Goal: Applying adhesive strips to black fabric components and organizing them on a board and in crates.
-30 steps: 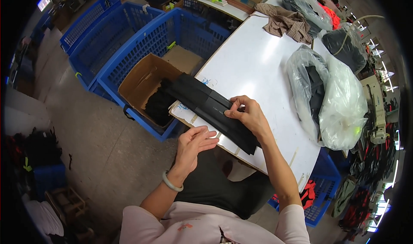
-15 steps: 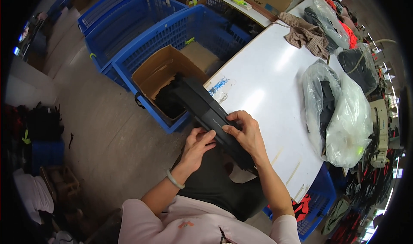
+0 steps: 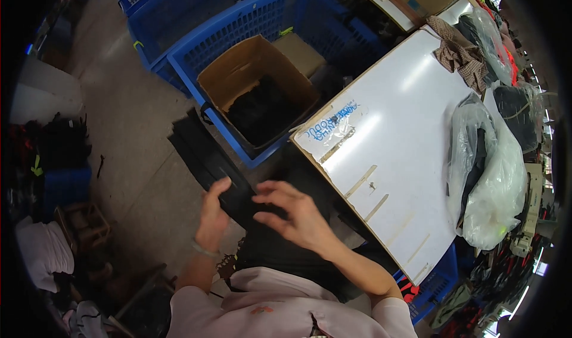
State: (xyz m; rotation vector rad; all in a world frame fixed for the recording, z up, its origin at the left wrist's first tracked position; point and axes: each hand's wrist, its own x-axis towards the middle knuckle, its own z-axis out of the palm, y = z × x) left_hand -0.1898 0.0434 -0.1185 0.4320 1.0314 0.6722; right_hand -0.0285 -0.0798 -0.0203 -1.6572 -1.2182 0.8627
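A long, flat bundle of black fabric strips [image 3: 205,153] slants from my lap out over the floor, left of the cardboard box. My left hand [image 3: 213,216] is closed on its near part, thumb lying on top. Beside the bundle's right edge, my right hand [image 3: 295,216] has its fingers apart and appears to hold nothing. Slight blur hides whether its fingertips touch the strips. Dark pieces [image 3: 265,108] lie inside the open cardboard box [image 3: 238,58], which sits in a blue plastic crate [image 3: 229,141]. Black cloth covers my lap beneath both hands.
To my right stands a white-topped table [image 3: 387,129] with worn tape strips. Clear plastic bags [image 3: 494,189] and a checked cloth [image 3: 459,58] rest on it. Another blue crate [image 3: 441,284] is below its near end. White cloth [image 3: 47,254] is piled at the left.
The bundle has swung left, away from the box and table edge. My left hand moved left with it. My right hand has come off its top and opened. The view has shifted.
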